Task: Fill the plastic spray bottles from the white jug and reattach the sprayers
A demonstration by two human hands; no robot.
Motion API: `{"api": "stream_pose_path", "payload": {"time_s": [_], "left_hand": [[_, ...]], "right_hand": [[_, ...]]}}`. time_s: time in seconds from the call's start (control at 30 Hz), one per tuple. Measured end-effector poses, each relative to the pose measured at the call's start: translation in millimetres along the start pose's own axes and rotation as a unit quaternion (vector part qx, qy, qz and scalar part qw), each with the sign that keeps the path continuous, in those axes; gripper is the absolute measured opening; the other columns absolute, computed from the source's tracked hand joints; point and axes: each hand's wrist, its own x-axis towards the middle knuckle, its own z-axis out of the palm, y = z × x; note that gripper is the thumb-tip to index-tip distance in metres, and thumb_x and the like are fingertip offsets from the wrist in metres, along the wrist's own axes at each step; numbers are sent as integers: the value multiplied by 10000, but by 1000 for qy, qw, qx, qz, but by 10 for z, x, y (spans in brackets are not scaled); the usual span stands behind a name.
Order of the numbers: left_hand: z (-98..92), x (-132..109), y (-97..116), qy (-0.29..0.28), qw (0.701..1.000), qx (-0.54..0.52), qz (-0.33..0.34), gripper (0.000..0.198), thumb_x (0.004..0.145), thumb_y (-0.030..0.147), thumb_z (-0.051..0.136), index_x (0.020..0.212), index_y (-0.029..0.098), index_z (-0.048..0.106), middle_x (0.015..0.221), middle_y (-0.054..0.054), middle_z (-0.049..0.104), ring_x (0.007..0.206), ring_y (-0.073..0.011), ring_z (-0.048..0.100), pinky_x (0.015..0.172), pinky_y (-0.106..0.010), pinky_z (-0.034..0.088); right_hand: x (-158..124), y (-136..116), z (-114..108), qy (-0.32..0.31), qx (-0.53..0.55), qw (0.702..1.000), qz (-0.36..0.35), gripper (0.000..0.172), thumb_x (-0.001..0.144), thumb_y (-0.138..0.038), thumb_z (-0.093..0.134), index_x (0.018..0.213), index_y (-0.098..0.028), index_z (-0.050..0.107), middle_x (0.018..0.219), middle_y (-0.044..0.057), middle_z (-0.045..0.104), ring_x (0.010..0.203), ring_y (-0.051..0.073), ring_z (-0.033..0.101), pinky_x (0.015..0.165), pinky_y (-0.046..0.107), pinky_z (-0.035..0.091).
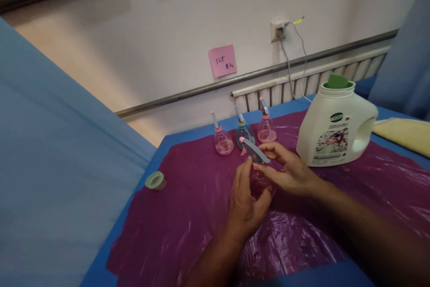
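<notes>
A clear pink spray bottle (259,180) with a grey and pink trigger head (254,150) is between my two hands, above the purple plastic sheet (188,229). My left hand (247,199) wraps round the bottle's body from the left, closed on it. With closed fingers, my right hand (288,169) grips the trigger head and its pink collar from the right. Behind them stand a pink spray bottle (223,144), a teal spray bottle (245,133) and another pink spray bottle (267,134), each with some liquid or foam inside.
A large pale detergent jug (332,130), uncapped with something green in its mouth, stands to the right. The pale green cap (156,181) lies at the left. A folded yellow cloth (406,132) is at far right. Cables (288,63) hang from a wall socket (277,31).
</notes>
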Motion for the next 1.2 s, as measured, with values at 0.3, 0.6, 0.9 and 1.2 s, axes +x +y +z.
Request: {"api": "stream_pose_path", "payload": {"time_s": [0.3, 0.6, 0.9, 1.2], "left_hand": [[-14, -1, 10, 3, 1000, -23, 1, 914, 980, 229, 806, 1744, 377, 326, 1649, -99, 570, 1502, -305, 600, 1269, -533, 513], [-57, 0, 32, -17, 998, -41, -37, 719, 985, 220, 783, 1624, 373, 492, 1485, -70, 668, 1329, -290, 692, 1129, -468, 608], [-42, 44, 14, -24, 996, -77, -24, 808, 987, 198, 785, 1689, 370, 423, 1580, -95, 613, 1431, -302, 652, 1210, -514, 569], [-35, 12, -9, -14, 998, -51, -16, 836, 992, 196, 756, 1718, 377, 385, 1589, -104, 601, 1420, -313, 659, 1199, -535, 575]], "right_hand": [[-27, 122, 106, 69, -28, 997, 10, 350, 918, -253, 783, 1239, -263, 644, 1161, 54, 776, 1097, 243, 756, 995, 408, 608], [-24, 72, 252, 93, -31, 994, 39, 214, 900, -282, 766, 1058, -265, 621, 1028, -5, 720, 999, 214, 697, 945, 357, 548], [-28, -47, 32, 73, -81, 994, -25, 223, 964, -306, 747, 1145, -270, 623, 1114, 51, 788, 1051, 249, 769, 963, 406, 611], [6, -90, -96, -39, -13, 999, 23, 764, 1030, -245, 672, 1729, -359, 384, 1306, 93, 808, 1058, 267, 822, 784, 384, 684]]}}
